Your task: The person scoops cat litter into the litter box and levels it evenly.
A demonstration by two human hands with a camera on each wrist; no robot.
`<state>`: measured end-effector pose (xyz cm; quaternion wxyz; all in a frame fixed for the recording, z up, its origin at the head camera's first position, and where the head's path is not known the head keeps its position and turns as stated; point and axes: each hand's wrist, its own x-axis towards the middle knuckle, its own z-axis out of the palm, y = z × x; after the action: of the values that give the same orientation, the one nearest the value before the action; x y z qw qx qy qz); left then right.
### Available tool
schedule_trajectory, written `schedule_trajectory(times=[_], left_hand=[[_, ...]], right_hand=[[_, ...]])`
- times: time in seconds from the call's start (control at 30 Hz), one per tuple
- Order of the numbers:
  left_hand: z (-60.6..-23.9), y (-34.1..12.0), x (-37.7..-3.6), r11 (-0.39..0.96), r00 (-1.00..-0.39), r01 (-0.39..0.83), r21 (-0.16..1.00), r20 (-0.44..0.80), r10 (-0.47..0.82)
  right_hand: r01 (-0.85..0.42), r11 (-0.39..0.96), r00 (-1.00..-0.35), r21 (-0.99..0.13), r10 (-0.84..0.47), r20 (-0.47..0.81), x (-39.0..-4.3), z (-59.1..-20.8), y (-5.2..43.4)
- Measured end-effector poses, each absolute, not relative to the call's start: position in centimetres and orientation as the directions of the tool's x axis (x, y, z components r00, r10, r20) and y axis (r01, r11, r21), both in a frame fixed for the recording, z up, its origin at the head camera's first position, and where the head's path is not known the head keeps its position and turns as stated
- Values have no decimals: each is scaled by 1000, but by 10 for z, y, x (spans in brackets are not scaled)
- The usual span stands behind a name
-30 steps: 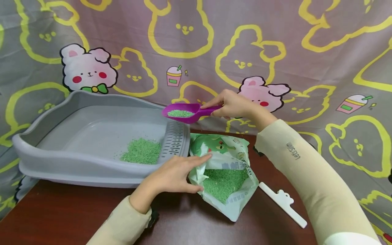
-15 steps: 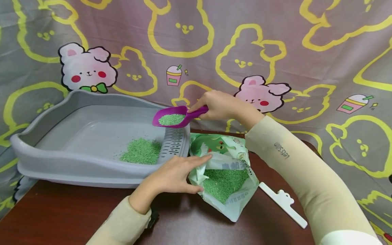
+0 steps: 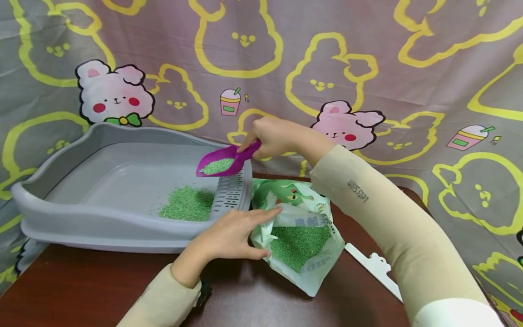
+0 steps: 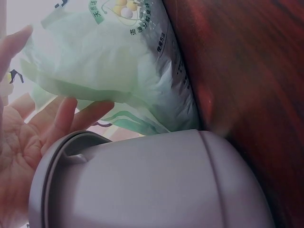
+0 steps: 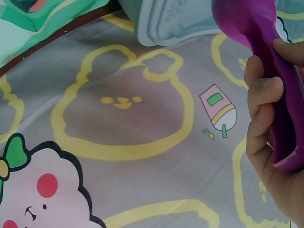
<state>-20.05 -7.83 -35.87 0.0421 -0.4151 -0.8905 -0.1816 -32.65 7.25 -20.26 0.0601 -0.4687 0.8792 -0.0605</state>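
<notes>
Tray (image 3: 61, 200), left of frame: grey, rigid plastic, a green litter pile (image 3: 188, 204) at its right end. Bag (image 3: 302, 236), centre: thin, floppy film, open; left hand (image 3: 229, 236) rests on its mouth with fingers straight, steadying it. Scoop (image 3: 218, 161), centre frame: stiff, light, loose granules inside likely to spill; right hand (image 3: 278, 136) curled round the handle, the sensible hold. Versus half a second ago: scoop lower, further left, tipped over the tray.

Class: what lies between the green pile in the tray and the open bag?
In the head view, the tray's slotted grey wall stands between the pile and the bag.
</notes>
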Motion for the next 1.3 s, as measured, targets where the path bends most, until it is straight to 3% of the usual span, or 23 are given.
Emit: schedule_trajectory(times=[0.23,0.67,1.3], left_hand=[[-359,-78,-199,590,-655,752,295,223,723],[-358,-79,-200,594,-658,749,294,227,718],[-360,-78,-200,583,-645,761,283,246,723]], right_hand=[[-813,556,-549,-172,-831,-91,-323,-194,66],[-756,641,-607,-132,-762,-227,-312,-187,52],[-738,668,-630,-95,-733,-257,-305,-188,47]])
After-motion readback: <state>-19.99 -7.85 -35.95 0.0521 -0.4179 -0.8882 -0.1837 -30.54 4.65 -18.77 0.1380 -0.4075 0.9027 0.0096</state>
